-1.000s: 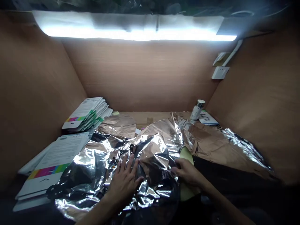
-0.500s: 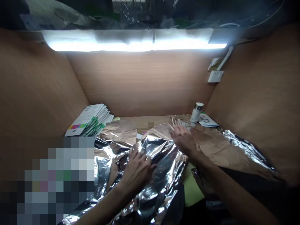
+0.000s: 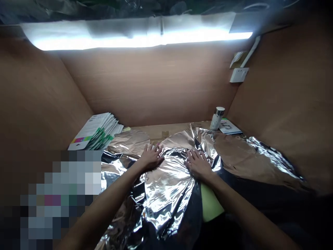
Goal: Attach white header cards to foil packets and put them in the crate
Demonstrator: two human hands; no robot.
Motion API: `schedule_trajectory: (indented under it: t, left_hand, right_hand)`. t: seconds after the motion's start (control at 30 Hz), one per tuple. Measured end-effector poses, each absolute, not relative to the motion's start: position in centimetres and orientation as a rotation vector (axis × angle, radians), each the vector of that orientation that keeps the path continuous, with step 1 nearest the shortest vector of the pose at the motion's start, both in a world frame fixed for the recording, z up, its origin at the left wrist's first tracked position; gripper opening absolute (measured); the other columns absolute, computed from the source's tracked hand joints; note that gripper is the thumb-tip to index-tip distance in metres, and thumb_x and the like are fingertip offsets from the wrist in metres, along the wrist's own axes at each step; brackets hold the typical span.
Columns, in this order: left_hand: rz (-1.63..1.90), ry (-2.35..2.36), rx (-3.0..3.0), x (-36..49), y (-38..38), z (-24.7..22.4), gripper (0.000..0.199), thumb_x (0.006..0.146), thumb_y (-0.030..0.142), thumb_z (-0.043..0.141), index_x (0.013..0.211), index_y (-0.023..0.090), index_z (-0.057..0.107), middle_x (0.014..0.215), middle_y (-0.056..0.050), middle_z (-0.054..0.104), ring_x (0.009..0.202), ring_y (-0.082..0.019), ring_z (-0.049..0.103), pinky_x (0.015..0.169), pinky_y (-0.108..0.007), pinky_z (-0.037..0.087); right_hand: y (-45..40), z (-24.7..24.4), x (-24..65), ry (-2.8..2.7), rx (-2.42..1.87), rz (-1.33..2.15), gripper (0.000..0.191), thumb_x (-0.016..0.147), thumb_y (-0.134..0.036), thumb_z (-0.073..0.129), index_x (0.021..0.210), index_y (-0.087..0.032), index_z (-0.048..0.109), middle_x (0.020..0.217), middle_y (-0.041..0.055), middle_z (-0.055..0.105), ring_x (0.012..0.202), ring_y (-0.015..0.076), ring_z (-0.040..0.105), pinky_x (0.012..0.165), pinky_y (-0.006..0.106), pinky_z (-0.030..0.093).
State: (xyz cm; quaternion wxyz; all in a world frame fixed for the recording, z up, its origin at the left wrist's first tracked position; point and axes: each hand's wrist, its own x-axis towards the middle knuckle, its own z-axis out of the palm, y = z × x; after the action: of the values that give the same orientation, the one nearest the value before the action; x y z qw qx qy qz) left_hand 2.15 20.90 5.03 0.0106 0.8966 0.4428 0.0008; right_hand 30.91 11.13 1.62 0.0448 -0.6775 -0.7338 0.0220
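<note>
A large, shiny silver foil sheet point(image 3: 166, 187) lies wrinkled over the work surface and hangs down toward me. My left hand point(image 3: 151, 157) rests flat on its upper part, fingers spread and pointing away. To the right, my right hand point(image 3: 198, 163) also presses on the foil with its fingers apart. Neither hand grips anything. A piece of yellow-green sheet point(image 3: 211, 203) shows from under the foil, below my right wrist. What else lies beneath the foil is hidden.
A fanned stack of printed cards point(image 3: 96, 132) lies at the back left. A white bottle with a metallic lid point(image 3: 217, 118) stands at the back right beside a booklet point(image 3: 230, 126). Wooden panels point(image 3: 151, 90) enclose three sides. A power socket point(image 3: 238, 75) is on the wall. The lower left is pixelated.
My left hand has moved away from me over the foil and now lies flat. The right hand has come slightly nearer and flattened. The foil between them looks more spread out.
</note>
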Motion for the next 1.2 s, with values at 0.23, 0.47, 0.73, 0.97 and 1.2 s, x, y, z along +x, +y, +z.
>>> schedule_trajectory:
  t: [0.23, 0.47, 0.73, 0.97, 1.2]
  left_hand:
    - [0.405, 1.895, 2.337, -6.5, 13.5, 9.2, 0.054, 0.100, 0.050, 0.050, 0.141, 0.015, 0.057, 0.137, -0.019, 0.061, 0.124, -0.034, 0.059, 0.105, -0.046, 0.044]
    - [0.404, 1.625, 2.125, -4.8, 9.0, 6.3, 0.017, 0.091, 0.030, 0.061, 0.086, 0.019, 0.073, 0.077, -0.002, 0.072, 0.075, -0.019, 0.066, 0.073, -0.029, 0.049]
    - [0.237, 1.183, 2.267, -7.1, 5.2, 10.4, 0.066, 0.092, 0.032, 0.068, 0.153, 0.030, 0.044, 0.134, -0.008, 0.068, 0.116, -0.024, 0.068, 0.095, -0.036, 0.056]
    - [0.112, 1.014, 2.700, -7.2, 5.0, 10.2, 0.103, 0.077, 0.035, 0.083, 0.163, 0.030, 0.025, 0.168, -0.013, 0.031, 0.156, -0.036, 0.022, 0.120, -0.057, 0.034]
    - [0.590, 1.479, 1.990, -2.8, 8.2, 5.5, 0.036, 0.096, 0.046, 0.053, 0.086, 0.016, 0.071, 0.077, -0.005, 0.073, 0.077, -0.025, 0.070, 0.072, -0.035, 0.055]
  right_hand:
    - [0.4, 3.8, 30.4, -2.546, -1.313, 0.243, 0.105, 0.082, -0.065, 0.073, 0.166, -0.030, 0.020, 0.173, 0.0084, 0.010, 0.157, 0.0396, 0.012, 0.126, 0.058, 0.015]
    - [-2.5, -0.2, 27.6, -2.684, -1.171, 0.264, 0.112, 0.069, -0.013, 0.068, 0.166, -0.033, 0.015, 0.172, 0.0080, 0.009, 0.157, 0.0437, 0.004, 0.122, 0.070, 0.003]
    - [-1.2, 0.6, 30.2, -2.623, -1.073, 0.508, 0.060, 0.097, -0.016, 0.052, 0.155, -0.031, 0.047, 0.159, 0.0092, 0.045, 0.151, 0.0317, 0.034, 0.126, 0.057, 0.017]
    - [0.2, 3.4, 33.7, -2.116, -1.035, 1.238, 0.043, 0.105, -0.039, 0.039, 0.108, -0.023, 0.078, 0.112, 0.0085, 0.075, 0.110, 0.0279, 0.066, 0.108, 0.046, 0.044]
    - [5.8, 1.9, 32.4, -1.497, -1.603, 1.195, 0.050, 0.093, -0.060, 0.049, 0.067, -0.018, 0.059, 0.060, 0.0025, 0.057, 0.060, 0.0179, 0.054, 0.055, 0.026, 0.040]
